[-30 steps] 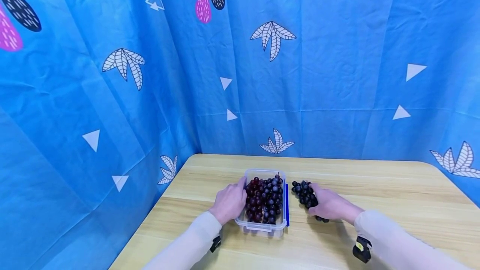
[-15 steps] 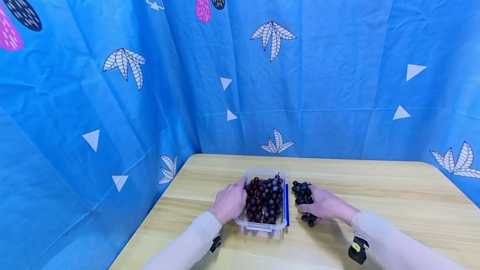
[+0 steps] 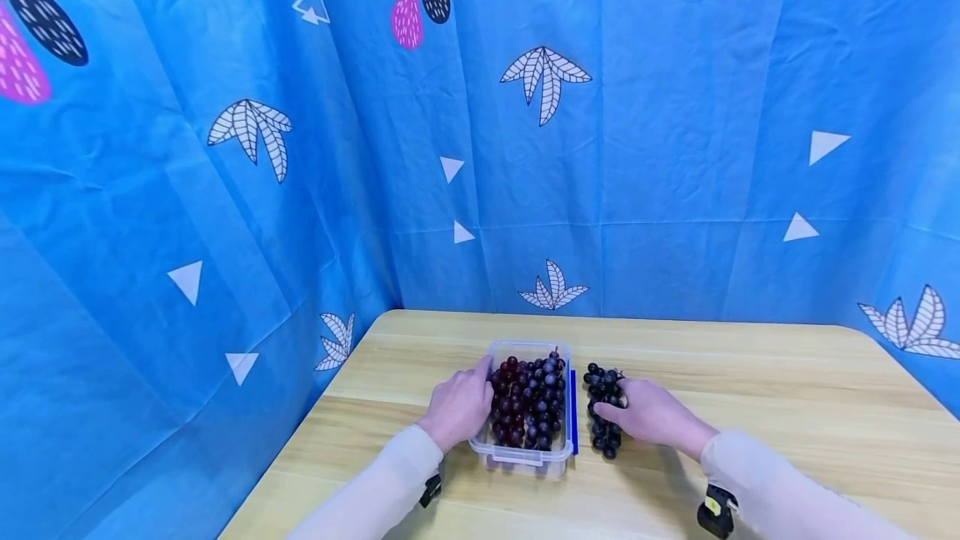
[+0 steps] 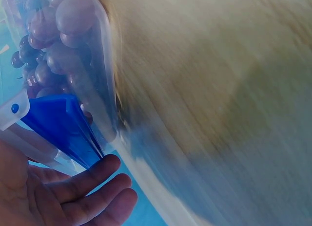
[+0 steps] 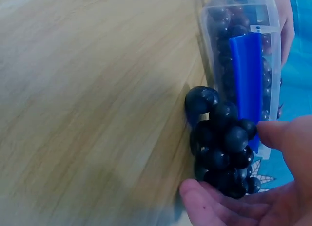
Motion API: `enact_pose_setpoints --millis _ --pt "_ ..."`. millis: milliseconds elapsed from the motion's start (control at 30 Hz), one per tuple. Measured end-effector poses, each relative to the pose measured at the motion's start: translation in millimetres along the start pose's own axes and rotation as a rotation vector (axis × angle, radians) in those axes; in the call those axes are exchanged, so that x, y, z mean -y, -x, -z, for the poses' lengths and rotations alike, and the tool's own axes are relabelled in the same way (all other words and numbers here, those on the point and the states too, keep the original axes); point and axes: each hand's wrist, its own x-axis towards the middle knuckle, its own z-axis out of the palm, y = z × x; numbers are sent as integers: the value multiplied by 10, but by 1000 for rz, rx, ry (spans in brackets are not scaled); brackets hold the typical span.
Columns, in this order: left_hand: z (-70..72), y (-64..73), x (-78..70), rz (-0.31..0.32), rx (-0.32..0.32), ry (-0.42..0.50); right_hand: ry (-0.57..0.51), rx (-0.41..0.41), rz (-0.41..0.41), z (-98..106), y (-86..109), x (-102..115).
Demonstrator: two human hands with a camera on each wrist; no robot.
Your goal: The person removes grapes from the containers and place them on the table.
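A clear plastic food container point(image 3: 519, 455) without a lid stands on the table, filled with bunches of dark red and purple grapes point(image 3: 528, 398). My left hand point(image 3: 459, 402) rests against its left side, one finger lying along the rim. In the left wrist view, fairly straight fingers point(image 4: 92, 182) touch a blue side latch point(image 4: 63, 123) that hangs outward. To the right of the container, my right hand point(image 3: 648, 411) holds a bunch of black grapes point(image 3: 602, 432) between thumb and fingers. The right wrist view has that bunch low over the tabletop, near the container's other blue latch point(image 5: 247, 80).
The light wooden table point(image 3: 750, 390) extends to the right of both hands and behind the container. A blue patterned cloth point(image 3: 660, 148) hangs behind the table and along its left side. A dark device is strapped under each wrist.
My right hand has shifted slightly left, and the lower end of the black grape bunch has swung left, so it lies lengthwise beside the container. The left hand and container stay put.
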Motion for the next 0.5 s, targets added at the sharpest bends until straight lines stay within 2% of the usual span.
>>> enact_pose_setpoints --millis 200,367,500 --pt "-7 1 0 1 -8 0 -83 -56 -24 -32 -58 -62" --pt "-8 -3 1 3 -4 4 -170 -27 -65 -30 -75 -94" --pt "-6 0 -2 6 -1 11 -192 2 -71 -15 -102 -98"
